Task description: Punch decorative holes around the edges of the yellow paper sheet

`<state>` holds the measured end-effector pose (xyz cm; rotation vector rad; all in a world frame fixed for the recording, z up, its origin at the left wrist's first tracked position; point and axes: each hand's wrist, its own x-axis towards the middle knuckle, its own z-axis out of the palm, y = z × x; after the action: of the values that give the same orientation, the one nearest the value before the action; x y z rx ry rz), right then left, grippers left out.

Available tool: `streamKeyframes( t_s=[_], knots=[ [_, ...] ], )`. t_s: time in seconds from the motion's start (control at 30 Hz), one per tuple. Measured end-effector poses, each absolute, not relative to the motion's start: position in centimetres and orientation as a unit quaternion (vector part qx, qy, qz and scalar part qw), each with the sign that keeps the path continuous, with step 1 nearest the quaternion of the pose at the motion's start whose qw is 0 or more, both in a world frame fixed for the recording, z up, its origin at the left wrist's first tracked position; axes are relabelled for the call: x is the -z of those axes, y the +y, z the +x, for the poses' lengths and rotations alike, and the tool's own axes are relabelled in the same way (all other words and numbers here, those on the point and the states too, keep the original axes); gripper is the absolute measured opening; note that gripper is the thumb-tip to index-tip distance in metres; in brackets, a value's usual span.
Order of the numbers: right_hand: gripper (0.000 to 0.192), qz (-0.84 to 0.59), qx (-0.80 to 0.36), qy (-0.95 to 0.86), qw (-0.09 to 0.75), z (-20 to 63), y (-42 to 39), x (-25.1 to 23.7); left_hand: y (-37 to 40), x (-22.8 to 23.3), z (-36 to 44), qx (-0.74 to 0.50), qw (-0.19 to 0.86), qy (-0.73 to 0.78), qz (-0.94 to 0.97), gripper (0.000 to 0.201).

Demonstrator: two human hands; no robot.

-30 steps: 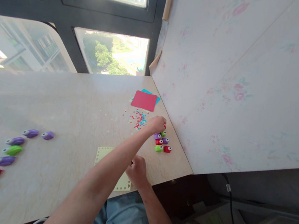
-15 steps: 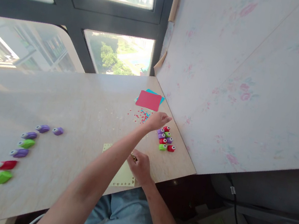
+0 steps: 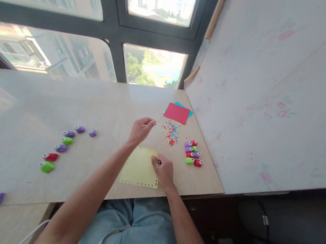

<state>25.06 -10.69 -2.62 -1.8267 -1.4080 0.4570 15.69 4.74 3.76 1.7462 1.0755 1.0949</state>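
My left hand (image 3: 141, 129) hangs above the table (image 3: 31, 93), fingers loosely curled with the tips drawn toward the thumb; whether anything is pinched there I cannot tell. My right hand (image 3: 163, 171) rests on the right edge of the yellow paper sheet (image 3: 139, 168), closed around something small and dark that I cannot make out clearly. The sheet lies flat near the table's front edge, just below my left hand and under the fingertips of my right, with a punched border along its bottom and left sides. Just beyond my right hand is a scatter of red and blue paper bits (image 3: 172, 133), and further back a red paper square (image 3: 177, 113) lies on a blue one. To the right of the bits sits a tight cluster of small punches (image 3: 193, 153). Well to my left, a curved row of purple, green and red punches (image 3: 63, 145) lies on the table.
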Motion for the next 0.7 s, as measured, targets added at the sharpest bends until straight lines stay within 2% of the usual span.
streamKeyframes(
  t_s=[0.23, 0.4, 0.57, 0.7],
  knots=[
    [0.034, -0.719, -0.15, -0.575, 0.362, 24.3, -9.5, 3.1, 1.3, 0.7, 5.4, -0.527, 0.331, 0.58, 0.526, 0.029],
    [0.04, -0.707, -0.137, -0.58, 0.38, 24.5, -10.0, 3.5, -1.5, 3.2, -0.4, -0.54, 0.249, 0.627, 0.504, 0.026],
    [0.043, -0.698, -0.128, -0.59, 0.385, 24.7, -10.3, 3.9, -2.3, 3.7, -5.2, -0.411, 0.145, 0.706, 0.558, 0.026],
    [0.042, -0.706, -0.108, -0.595, 0.369, 24.6, -10.1, 3.9, -1.6, 3.4, -6.9, -0.329, 0.135, 0.722, 0.594, 0.032]
  ],
)
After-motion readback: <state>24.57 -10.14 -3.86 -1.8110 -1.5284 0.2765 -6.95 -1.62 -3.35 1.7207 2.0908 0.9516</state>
